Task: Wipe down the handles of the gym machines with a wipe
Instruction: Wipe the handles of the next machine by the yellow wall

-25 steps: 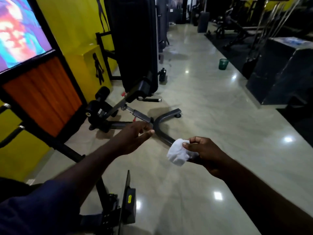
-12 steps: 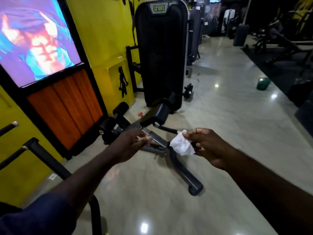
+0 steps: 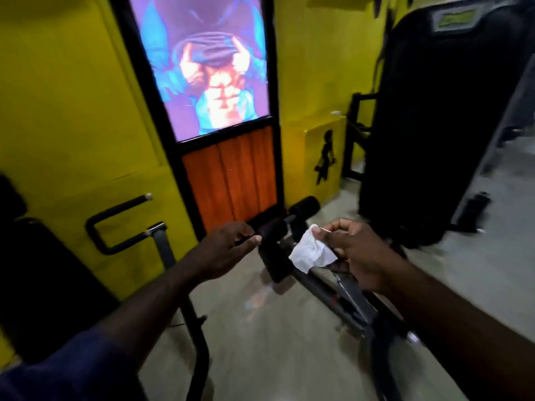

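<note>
Ahead, right hand pinches wipe; left hand half-curled, holding nothing, before padded rollers.

Two bare hands reached forward over a pale gym floor. The right hand pinched a crumpled white wipe between thumb and fingers — the left hand, fingers loosely curled, held nothing. Beyond them lay a low black machine with padded rollers. Behind stood a yellow wall, a bright poster and a tall black weight machine — all slightly blurred
</note>
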`<state>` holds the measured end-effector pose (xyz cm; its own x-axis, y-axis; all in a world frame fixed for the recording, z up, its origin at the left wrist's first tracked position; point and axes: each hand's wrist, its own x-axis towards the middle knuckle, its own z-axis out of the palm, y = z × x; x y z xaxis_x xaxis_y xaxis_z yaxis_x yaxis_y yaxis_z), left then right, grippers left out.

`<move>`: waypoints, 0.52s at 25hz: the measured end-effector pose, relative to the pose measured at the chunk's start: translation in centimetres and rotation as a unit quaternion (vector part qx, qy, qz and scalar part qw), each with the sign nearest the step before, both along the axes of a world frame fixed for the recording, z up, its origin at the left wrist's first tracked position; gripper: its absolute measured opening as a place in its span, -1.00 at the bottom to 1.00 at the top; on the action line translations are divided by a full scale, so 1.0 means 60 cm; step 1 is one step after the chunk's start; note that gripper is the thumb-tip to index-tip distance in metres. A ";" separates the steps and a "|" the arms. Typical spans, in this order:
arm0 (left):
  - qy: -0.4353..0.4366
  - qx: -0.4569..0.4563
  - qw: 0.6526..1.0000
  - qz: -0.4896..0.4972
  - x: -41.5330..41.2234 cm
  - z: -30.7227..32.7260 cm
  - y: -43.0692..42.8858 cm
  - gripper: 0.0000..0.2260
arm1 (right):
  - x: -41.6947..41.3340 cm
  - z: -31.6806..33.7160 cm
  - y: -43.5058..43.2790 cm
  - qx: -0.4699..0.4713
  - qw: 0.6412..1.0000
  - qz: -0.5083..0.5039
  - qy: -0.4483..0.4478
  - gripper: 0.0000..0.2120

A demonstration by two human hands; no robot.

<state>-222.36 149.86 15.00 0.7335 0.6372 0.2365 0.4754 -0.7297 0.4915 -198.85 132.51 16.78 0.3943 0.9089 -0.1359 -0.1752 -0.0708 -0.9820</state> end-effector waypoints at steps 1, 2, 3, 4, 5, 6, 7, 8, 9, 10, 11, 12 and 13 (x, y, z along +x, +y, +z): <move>-0.002 -0.001 0.999 0.035 -0.007 0.001 0.017 -0.81 | 0.012 0.002 0.046 0.002 0.999 0.032 0.002 -0.81; -0.001 -0.006 0.998 0.067 -0.015 0.003 0.034 -0.77 | 0.019 0.005 0.090 0.000 0.998 0.063 0.005 -0.82; 0.004 -0.011 0.994 0.107 -0.026 0.009 0.053 -0.71 | 0.023 0.008 0.144 -0.004 0.995 0.103 0.007 -0.84; 0.003 -0.010 0.990 0.137 -0.038 0.015 0.067 -0.66 | 0.024 0.010 0.190 -0.002 0.991 0.134 0.003 -0.86; -0.003 -0.014 0.985 0.169 -0.053 0.020 0.081 -0.62 | 0.021 0.012 0.235 0.001 0.987 0.161 -0.002 -0.88; -0.013 -0.019 0.978 0.205 -0.072 0.022 0.095 -0.61 | 0.012 0.012 0.285 0.000 0.982 0.190 -0.009 -0.90; -0.019 -0.028 0.970 0.240 -0.092 0.023 0.106 -0.61 | -0.002 0.013 0.331 -0.002 0.975 0.220 -0.013 -0.90; -0.021 -0.034 0.963 0.267 -0.111 0.022 0.117 -0.64 | -0.019 0.013 0.375 -0.004 0.968 0.252 -0.016 -0.91; -0.019 -0.039 0.954 0.295 -0.133 0.020 0.127 -0.67 | -0.039 0.013 0.417 -0.004 0.959 0.282 -0.019 -0.91; -0.017 -0.037 0.946 0.320 -0.158 0.015 0.141 -0.67 | -0.063 0.015 0.456 -0.002 0.952 0.306 -0.026 -0.91; -0.016 -0.039 0.937 0.346 -0.182 0.014 0.158 -0.66 | -0.087 0.015 0.497 0.001 0.945 0.326 -0.037 -0.91; -0.021 -0.042 0.928 0.370 -0.206 0.012 0.177 -0.64 | -0.112 0.013 0.539 0.007 0.938 0.342 -0.050 -0.89; -0.028 -0.045 0.919 0.390 -0.229 0.009 0.195 -0.65 | -0.136 0.010 0.578 0.013 0.934 0.352 -0.059 -0.86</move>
<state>-236.12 161.58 15.55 0.0334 0.9829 0.1813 0.8089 -0.1331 0.5727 -207.02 167.17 17.37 -0.2914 0.9509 -0.1043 0.0161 -0.1041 -0.9944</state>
